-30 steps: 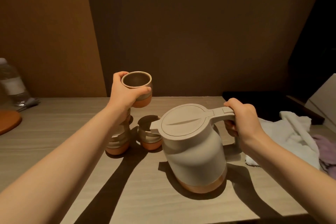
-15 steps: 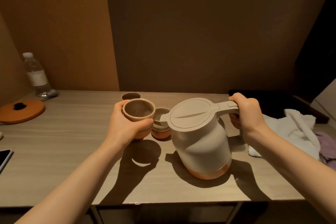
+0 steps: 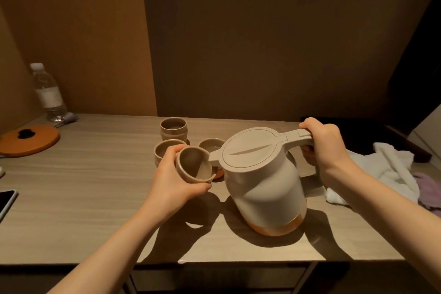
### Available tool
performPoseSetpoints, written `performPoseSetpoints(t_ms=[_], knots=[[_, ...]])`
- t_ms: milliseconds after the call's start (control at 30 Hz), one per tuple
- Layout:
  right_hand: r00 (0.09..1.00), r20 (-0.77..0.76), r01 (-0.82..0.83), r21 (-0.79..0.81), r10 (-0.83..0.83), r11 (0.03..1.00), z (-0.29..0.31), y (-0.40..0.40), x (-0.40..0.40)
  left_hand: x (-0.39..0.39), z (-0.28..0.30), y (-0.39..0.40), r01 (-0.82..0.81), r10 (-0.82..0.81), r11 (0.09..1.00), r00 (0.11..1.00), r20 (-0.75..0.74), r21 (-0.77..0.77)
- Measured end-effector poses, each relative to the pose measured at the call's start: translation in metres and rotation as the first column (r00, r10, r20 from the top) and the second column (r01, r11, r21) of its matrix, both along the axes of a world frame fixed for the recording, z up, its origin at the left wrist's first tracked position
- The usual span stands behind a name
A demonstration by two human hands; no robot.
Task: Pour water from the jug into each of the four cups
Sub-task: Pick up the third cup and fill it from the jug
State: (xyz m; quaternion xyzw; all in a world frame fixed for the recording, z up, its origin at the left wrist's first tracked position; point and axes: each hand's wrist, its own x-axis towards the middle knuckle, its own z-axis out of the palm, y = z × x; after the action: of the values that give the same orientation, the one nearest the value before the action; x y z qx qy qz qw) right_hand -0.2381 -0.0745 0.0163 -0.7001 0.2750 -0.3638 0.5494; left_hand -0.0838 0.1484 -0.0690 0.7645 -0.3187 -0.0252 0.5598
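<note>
Right now the left hand (image 3: 175,185) curls around a small beige ceramic cup with a terracotta base (image 3: 194,166), holding it off the pale wood-grain worktop (image 3: 95,186) and tipped toward the viewer, its rim just beside the spout of the large cream plastic jug with a flat lid and amber base (image 3: 265,184). The right hand (image 3: 325,144) wraps around the jug's handle; the jug stands on the worktop, leaning slightly toward the cup. Three more matching cups wait behind: one at the back (image 3: 173,128), one at the left (image 3: 164,150) touching the held cup's hand, one near the spout (image 3: 211,145).

No water is seen falling yet, so this looks like the lead-in to a pour. To do it well, I would level the held cup first, since tipped as it is it would spill at once. Bring the rim directly under the spout tip, then tilt the jug slowly from the handle, because a jug this size may gush. Stop short of the brim.

A crumpled white towel (image 3: 391,169) lies at the right, handy for drips.
</note>
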Motion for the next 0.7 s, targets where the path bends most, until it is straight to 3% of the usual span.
performPoseSetpoints(t_ms=[333,700], knots=[[0.999,-0.045,0.002,-0.084,-0.006,0.996,0.002,0.002,0.007,0.007,0.013,-0.004,-0.071,0.041,0.987,0.979,0.199,0.144],[0.999,-0.047,-0.025,-0.112,0.020,0.993,0.009,0.009,0.017,0.007,0.019,0.003,-0.103,0.056,0.978,0.968,0.246,0.184]])
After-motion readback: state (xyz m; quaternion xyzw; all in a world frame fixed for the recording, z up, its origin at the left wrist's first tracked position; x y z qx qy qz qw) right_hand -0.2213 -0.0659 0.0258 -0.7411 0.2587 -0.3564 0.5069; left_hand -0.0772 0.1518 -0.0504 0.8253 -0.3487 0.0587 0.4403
